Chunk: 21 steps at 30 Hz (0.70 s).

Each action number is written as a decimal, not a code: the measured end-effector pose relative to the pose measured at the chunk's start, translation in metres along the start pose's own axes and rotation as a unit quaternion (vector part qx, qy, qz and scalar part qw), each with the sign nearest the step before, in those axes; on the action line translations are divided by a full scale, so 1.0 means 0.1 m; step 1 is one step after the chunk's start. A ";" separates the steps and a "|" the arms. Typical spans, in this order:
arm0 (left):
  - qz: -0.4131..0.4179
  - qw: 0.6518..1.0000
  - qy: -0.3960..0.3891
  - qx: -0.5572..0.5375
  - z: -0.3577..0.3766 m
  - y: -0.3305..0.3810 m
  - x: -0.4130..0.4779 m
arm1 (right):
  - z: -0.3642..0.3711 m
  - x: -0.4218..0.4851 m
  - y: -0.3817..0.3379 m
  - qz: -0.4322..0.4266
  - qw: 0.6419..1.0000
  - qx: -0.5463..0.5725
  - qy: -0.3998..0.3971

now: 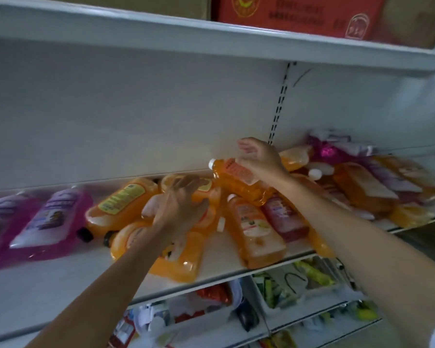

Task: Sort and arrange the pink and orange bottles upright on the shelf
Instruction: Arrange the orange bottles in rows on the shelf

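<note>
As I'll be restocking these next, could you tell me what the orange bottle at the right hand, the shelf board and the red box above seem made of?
Orange bottle: likely glossy translucent plastic, as light passes through its orange body.
Shelf board: probably painted metal, given its smooth pale matte face and thin folded edge.
Red box: seemingly printed cardboard, matte with square edges.

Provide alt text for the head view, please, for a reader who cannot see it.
A person's right hand holds a tilted orange bottle above a jumbled pile of mostly orange bottles lying on a white shelf, while the left hand reaches over the pile, fingers spread. Two pink bottles lie on their sides at the left.
</note>
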<state>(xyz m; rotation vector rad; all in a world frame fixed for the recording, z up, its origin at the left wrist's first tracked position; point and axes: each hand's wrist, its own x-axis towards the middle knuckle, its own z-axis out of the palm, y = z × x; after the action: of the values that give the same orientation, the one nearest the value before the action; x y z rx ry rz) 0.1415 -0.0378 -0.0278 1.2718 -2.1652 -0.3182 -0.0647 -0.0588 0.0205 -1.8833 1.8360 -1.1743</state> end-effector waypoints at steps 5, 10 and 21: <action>-0.028 0.999 -0.039 -0.004 0.27 0.33 0.15 | -0.18 -0.01 0.23 -0.010 0.984 -0.139 -0.112; -0.066 0.992 -0.087 0.067 0.46 0.48 0.11 | 0.06 0.00 0.19 -0.060 0.919 -0.351 -0.171; -0.096 0.995 0.002 -0.008 0.55 0.57 0.13 | 0.08 -0.24 0.40 -0.131 0.979 -0.154 0.027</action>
<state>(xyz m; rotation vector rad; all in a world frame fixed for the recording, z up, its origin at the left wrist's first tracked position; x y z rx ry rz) 0.0632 -0.0243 -0.0384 1.4730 -2.0361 -0.4091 -0.0852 -0.0456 -0.0206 -2.3465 1.9355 -1.0747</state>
